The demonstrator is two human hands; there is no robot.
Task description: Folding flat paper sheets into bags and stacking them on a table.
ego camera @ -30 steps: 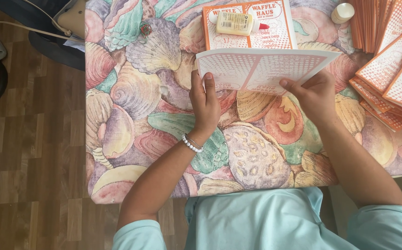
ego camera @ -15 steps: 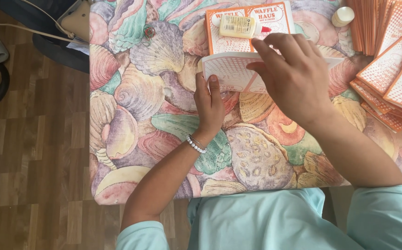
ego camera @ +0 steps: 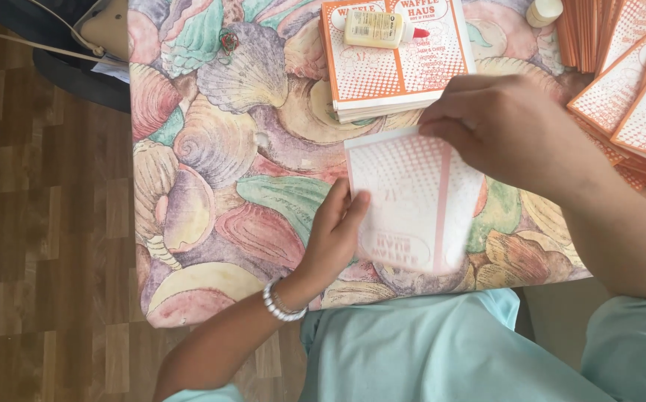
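Pale, orange-printed paper bag [ego camera: 412, 197] lies flat and face down on the shell-patterned table [ego camera: 211, 149], near its front edge. Left hand [ego camera: 334, 238], fingers loosely spread, pins the bag's lower left side; right hand [ego camera: 509, 126] presses flat-fingered on the top right corner — neither grips anything. Judging by this, firm, even pressure along the fold would keep it crisp. Beyond sits a stack of orange printed bags [ego camera: 397, 63] with a small glue bottle [ego camera: 379, 28] on top.
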